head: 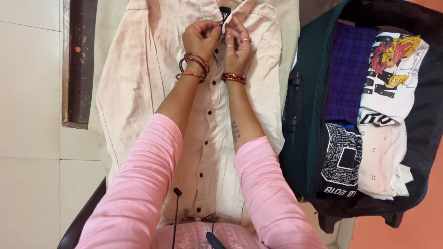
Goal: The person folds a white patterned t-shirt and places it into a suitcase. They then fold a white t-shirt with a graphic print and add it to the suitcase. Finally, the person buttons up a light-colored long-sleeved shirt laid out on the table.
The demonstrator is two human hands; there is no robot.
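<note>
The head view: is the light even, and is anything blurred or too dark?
Head view: soft, even light, no glare; both hands and the peach shirt are sharp; the open suitcase has dark inner walls; the pink sleeves nearest the camera look slightly soft.

Head camera looks steeply down, close over shirt [203, 138] and open suitcase [304, 138]
</note>
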